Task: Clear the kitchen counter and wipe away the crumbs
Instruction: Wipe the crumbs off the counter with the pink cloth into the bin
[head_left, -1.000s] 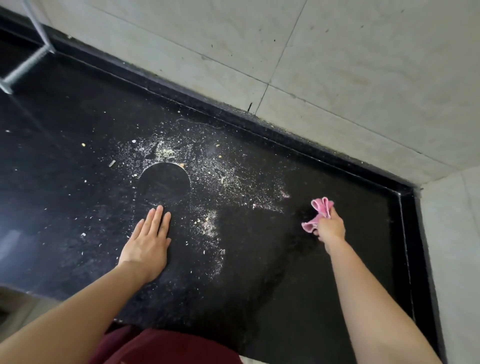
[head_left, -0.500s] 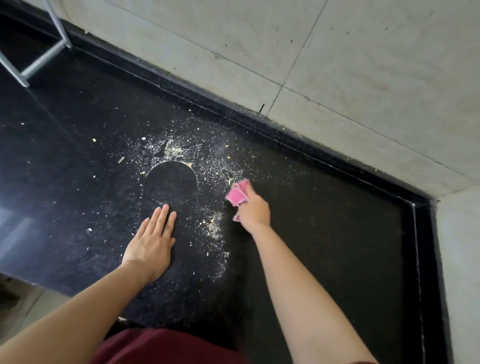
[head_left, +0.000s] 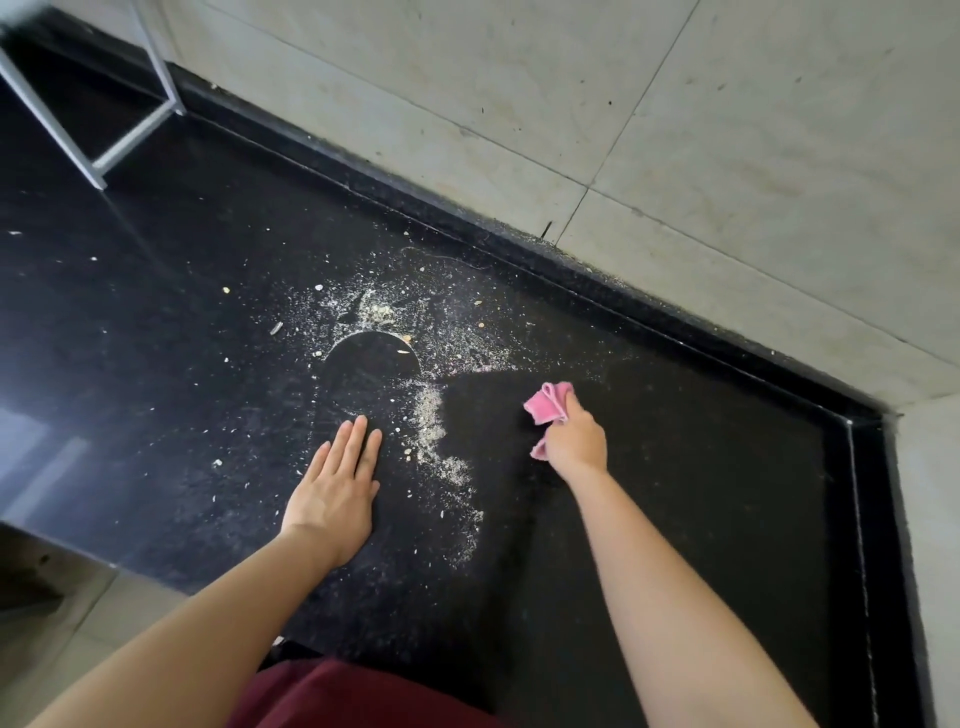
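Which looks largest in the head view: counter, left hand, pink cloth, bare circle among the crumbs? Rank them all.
1. counter
2. left hand, though nearer the camera than the circle
3. bare circle
4. pink cloth, partly hidden in the right hand

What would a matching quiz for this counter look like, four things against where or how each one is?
1 left hand
2 pink cloth
3 crumbs
4 metal frame

A ridged on the counter
B flat, palm down
C far left, by the wall
D bunched in the right hand

Pairs: 1-B, 2-D, 3-A, 4-C
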